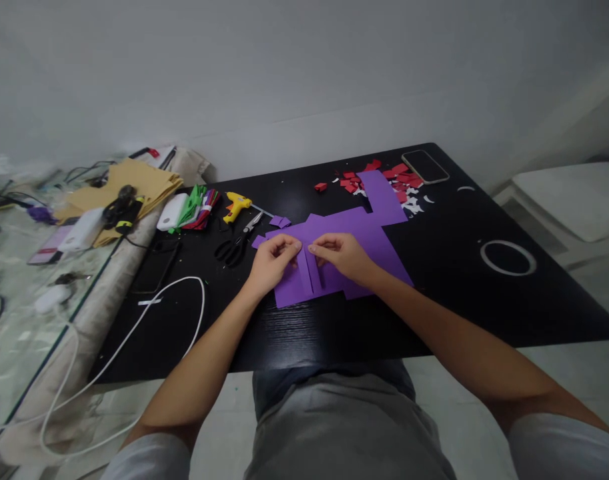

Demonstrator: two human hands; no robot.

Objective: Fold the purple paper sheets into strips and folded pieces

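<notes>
Near the front of the black table (464,280), both hands meet over several sheets of purple paper (379,247). A narrow folded purple paper strip (307,272) stands between them and points toward me. My left hand (274,260) pinches the left side of its far end between thumb and fingers. On the other side, my right hand (343,255) is closed in a pinch at the same end, a small gap from the left thumb. The fingertips hide part of the strip. Small purple paper pieces (280,221) lie just beyond my left hand.
Black-handled scissors (238,241) and a yellow glue gun (237,205) lie to the left, near bundled coloured paper (200,207). Red scraps (402,177) and a phone (425,167) are at the back right. A white cable (202,300) loops at the left; a ring (508,258) is on the right.
</notes>
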